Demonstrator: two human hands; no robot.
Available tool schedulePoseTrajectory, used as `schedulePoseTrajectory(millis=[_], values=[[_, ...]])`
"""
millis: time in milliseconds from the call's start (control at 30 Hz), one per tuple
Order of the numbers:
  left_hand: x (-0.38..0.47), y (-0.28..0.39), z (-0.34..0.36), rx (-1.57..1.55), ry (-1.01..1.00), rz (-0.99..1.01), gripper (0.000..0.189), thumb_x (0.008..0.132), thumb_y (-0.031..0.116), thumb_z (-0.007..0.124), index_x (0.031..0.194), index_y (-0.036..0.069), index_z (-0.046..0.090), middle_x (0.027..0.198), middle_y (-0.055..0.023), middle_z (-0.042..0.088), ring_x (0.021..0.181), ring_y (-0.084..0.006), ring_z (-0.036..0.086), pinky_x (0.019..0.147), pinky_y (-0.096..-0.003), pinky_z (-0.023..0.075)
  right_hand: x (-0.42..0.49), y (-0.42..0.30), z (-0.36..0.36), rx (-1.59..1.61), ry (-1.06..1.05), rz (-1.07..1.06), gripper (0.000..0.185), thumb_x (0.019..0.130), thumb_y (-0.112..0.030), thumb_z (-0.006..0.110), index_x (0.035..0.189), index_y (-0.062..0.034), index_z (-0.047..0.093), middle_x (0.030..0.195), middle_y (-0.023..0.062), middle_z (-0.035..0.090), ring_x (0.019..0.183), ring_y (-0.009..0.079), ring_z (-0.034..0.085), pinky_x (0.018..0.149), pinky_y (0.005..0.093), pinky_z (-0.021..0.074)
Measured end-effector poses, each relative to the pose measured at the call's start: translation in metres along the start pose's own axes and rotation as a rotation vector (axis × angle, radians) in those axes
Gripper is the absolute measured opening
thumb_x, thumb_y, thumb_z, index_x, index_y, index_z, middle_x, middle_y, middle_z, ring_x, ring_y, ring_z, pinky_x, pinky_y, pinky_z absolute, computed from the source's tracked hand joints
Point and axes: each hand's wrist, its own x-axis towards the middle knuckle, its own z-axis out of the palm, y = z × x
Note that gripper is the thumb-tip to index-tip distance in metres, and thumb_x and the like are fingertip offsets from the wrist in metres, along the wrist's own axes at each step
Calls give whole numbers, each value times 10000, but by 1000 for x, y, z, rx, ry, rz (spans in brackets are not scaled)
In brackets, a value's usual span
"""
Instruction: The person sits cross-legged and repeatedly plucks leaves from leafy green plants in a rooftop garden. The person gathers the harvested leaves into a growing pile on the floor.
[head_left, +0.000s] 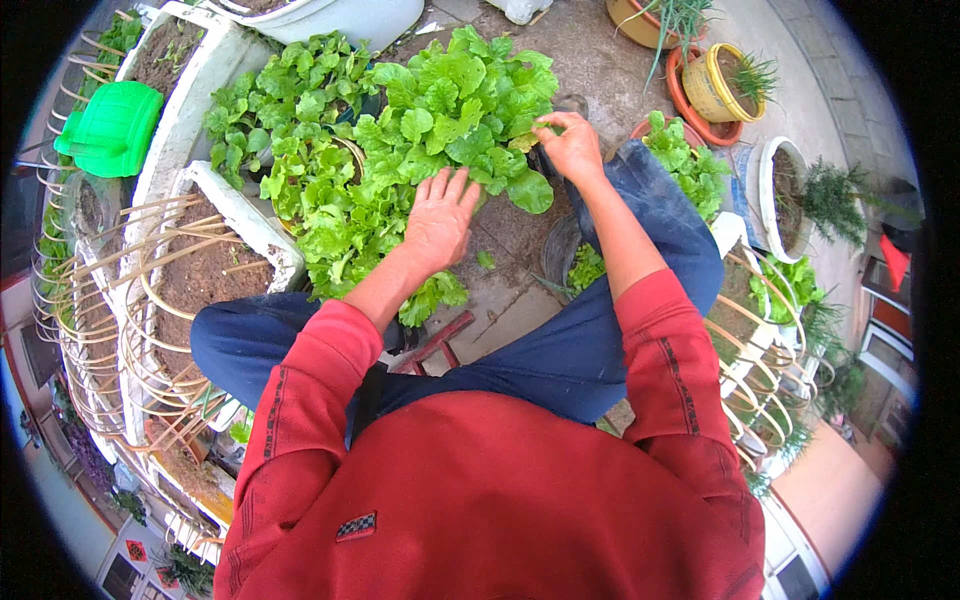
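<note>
Broad-leaved green vegetable plants (457, 97) grow in a dense clump before me, some leaves with holes. My left hand (441, 217) lies palm down against their near leaves, fingers extended and holding nothing. At the clump's right edge my right hand (571, 146) pinches at a leaf edge between thumb and fingers. A yellowing leaf (523, 142) is just beside those fingertips. Paler, frilly lettuce (337, 240) spreads to the left of and below my left hand. One loose leaf piece (486, 259) is on the paved ground.
White planter troughs (244, 217) with soil and bent canes (161, 315) stand at left, near a green plastic container (120, 127). On the right are a yellow bucket (716, 86), a tipped white bucket (765, 196) and potted greens (679, 165). A reddish frame (442, 341) lies between my legs.
</note>
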Motion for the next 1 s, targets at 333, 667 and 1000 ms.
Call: schedulePoseTrajectory(millis=[333, 667, 1000], values=[[-11, -23, 19, 93, -60, -85, 625, 788, 262, 811, 1320, -14, 637, 1597, -198, 435, 1501, -401, 362, 1243, -546, 293, -10, -16, -10, 103, 25, 110, 352, 804, -201, 850, 1139, -118, 787, 1177, 169, 708, 1090, 339, 697, 961, 429, 546], [-12, -31, 21, 17, 10, -77, 680, 785, 243, 812, 1373, -22, 598, 1578, -198, 455, 1485, -389, 386, 1241, -535, 297, -78, -102, 6, -19, -303, -686, 246, 812, -155, 819, 1039, -89, 750, 1027, 117, 705, 1021, 346, 667, 928, 463, 532], [-11, -34, 10, 52, -24, -46, 571, 836, 291, 780, 1307, -4, 646, 1546, -173, 492, 1463, -355, 415, 1225, -525, 313, -37, -28, 10, -444, -232, -539, 221, 884, -161, 731, 1085, -90, 793, 1266, 85, 691, 1263, 318, 580, 1004, 490, 469]])
